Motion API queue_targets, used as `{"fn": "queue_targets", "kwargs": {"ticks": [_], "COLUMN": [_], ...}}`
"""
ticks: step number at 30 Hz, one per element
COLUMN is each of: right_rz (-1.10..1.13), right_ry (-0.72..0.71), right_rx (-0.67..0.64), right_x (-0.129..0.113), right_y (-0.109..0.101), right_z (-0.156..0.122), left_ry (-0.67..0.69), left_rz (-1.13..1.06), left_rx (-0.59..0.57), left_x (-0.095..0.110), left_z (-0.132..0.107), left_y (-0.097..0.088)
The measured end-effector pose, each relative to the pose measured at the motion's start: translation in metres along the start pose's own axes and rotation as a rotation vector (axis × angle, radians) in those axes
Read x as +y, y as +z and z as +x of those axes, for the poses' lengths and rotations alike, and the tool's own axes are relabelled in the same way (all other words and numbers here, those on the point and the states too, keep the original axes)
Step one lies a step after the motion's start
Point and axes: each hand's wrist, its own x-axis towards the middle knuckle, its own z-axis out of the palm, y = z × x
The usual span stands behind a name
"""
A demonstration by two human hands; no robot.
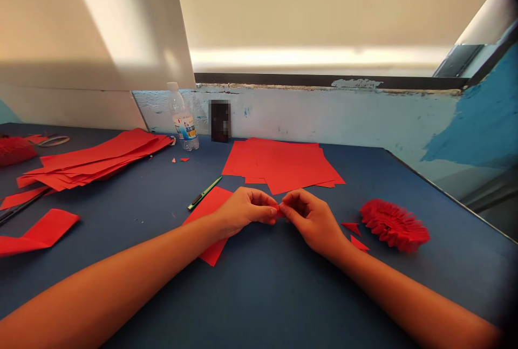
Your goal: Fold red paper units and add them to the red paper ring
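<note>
Between my fingertips, over the middle of the blue table, is a small piece of red paper (279,211), mostly hidden by the fingers. My left hand (251,210) pinches it from the left. My right hand (309,214) pinches it from the right, thumb against forefinger. Under my left wrist lies a red paper sheet (214,254), partly covered by the arm. A green and black utility knife (204,193) rests beside that sheet. Just beyond my hands is a pile of red sheets (283,160). Small red paper triangles (358,243) lie near my right wrist.
A ruffled red paper piece (394,225) sits at the right. Long red strips (101,157), a folded red strip (44,230) and a tape roll (54,141) are at the left. A plastic bottle (184,120) and a dark upright object (220,121) stand by the wall.
</note>
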Motion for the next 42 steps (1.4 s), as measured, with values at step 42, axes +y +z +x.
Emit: {"fn": "queue_targets", "kwargs": {"ticks": [42], "right_rz": [0.017], "right_ry": [-0.080], "right_rx": [0.123], "right_x": [-0.004], "right_y": [0.008], "right_z": [-0.004], "left_ry": [0.171], "left_rz": [0.265], "left_rx": [0.100], "left_x": [-0.007], "left_z": [-0.003], "left_y": [0.009]}}
